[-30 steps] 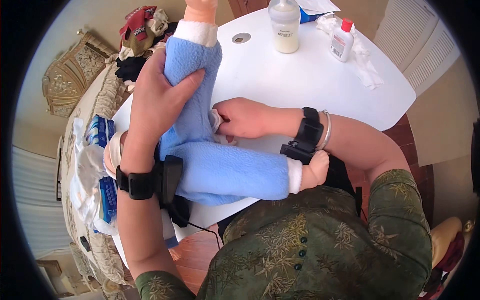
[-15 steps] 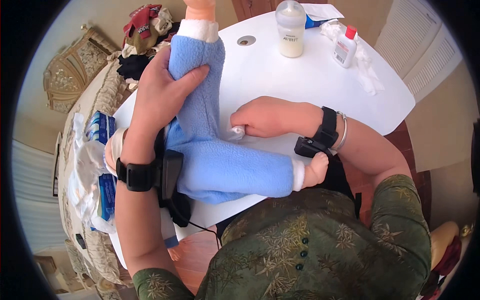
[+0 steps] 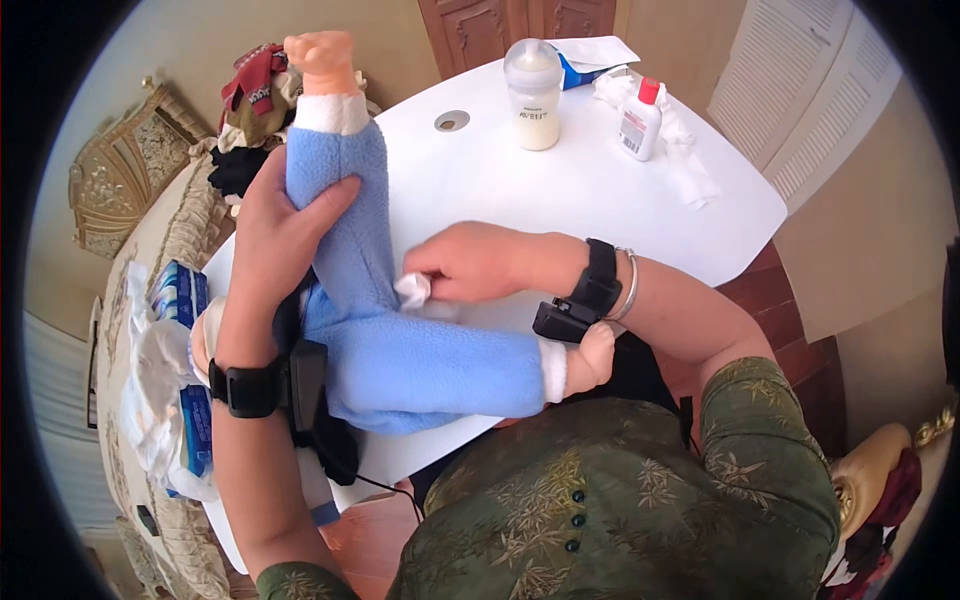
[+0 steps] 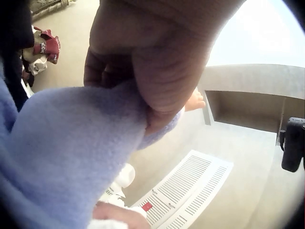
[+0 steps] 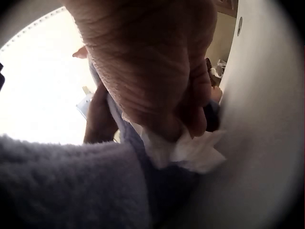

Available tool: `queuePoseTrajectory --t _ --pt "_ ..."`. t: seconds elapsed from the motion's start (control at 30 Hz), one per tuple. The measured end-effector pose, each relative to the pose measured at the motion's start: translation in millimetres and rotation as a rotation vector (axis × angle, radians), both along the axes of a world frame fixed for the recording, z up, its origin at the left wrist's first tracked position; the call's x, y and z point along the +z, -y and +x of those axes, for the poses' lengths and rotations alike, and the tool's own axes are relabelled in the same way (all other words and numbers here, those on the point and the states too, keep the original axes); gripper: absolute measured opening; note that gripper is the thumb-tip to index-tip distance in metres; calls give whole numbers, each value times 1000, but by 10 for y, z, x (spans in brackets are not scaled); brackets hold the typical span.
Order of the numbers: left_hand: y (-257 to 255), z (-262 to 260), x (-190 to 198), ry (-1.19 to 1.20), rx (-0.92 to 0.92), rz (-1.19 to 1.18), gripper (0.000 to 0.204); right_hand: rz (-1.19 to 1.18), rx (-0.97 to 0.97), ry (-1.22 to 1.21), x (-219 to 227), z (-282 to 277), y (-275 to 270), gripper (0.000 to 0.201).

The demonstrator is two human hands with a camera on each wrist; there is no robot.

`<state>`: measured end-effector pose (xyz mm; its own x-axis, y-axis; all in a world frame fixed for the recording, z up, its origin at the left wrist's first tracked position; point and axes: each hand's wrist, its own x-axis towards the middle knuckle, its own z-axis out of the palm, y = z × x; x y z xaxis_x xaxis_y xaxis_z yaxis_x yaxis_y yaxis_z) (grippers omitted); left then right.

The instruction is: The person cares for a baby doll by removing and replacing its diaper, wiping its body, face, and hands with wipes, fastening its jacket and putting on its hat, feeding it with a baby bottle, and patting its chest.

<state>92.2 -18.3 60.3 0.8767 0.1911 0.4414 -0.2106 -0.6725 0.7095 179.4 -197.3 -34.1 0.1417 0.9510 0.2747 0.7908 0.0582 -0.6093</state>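
White table (image 3: 720, 222) under the doll | left hand (image 3: 272, 235): gripping the raised blue-clad leg (image 3: 345, 190) | right hand (image 3: 478, 262): pinching a white wipe (image 3: 413, 291), beside the doll's crotch | baby bottle (image 3: 535, 100): beyond right hand

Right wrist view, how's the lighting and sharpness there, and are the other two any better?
Right wrist: hand dark against a blown-out white patch, blue sleeper dim and soft. Left wrist: hand shadowed, glare at upper right, sleeper hazy. Head: brightest overall and clearest, but fisheye-curved, with black corners.
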Motion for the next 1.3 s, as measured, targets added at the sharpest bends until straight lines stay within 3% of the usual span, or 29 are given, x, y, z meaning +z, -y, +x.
queuePoseTrajectory --t 0.17,0.23,0.3,0.37,0.47,0.5,0.57,0.63,0.77,0.93,1.03,1.1,1.2,1.23,1.3 --pt "66 -20 51 -30 22 -8 41 100 -2 -217 -31 -33 -58 16" --pt "72 19 5 -23 -46 13 40 -155 43 113 -124 -48 -114 18" --pt "94 47 -23 -26 -28 28 42 -291 50 202 -140 -19 -39 20" --pt "58 86 -67 -61 7 64 46 -186 -96 104 -180 78 93 21" --pt "64 136 -113 -122 19 163 52 -3 -283 -327 -78 266 597 27" --pt "130 114 -126 -100 102 282 58 36 -415 -407 24 251 774 25" --pt "165 149 -250 -85 72 388 62 88 -561 -394 -29 429 1183 23" --pt "245 165 -286 -101 -5 525 53 67 -741 -311 -115 595 1564 25" --pt "391 162 -379 -198 -104 725 55 -142 -1014 -60 -397 991 2204 27" --pt "315 -26 -341 -509 -333 749 58 -195 -1174 70 -506 985 2218 30" --pt "89 -285 -182 -406 -332 659 54 -165 -1228 139 -536 956 2161 33" --pt "-237 -462 -111 -257 -207 571 49 -136 -1268 155 -471 885 2093 35" --pt "-889 -840 93 -193 132 554 42 -140 -1400 134 -301 739 1966 39" --pt "-1167 -1014 87 -152 237 582 41 -45 -1404 259 -339 751 1990 40" --pt "-1532 -1392 175 -292 529 728 44 55 -1398 379 -276 727 1922 41"
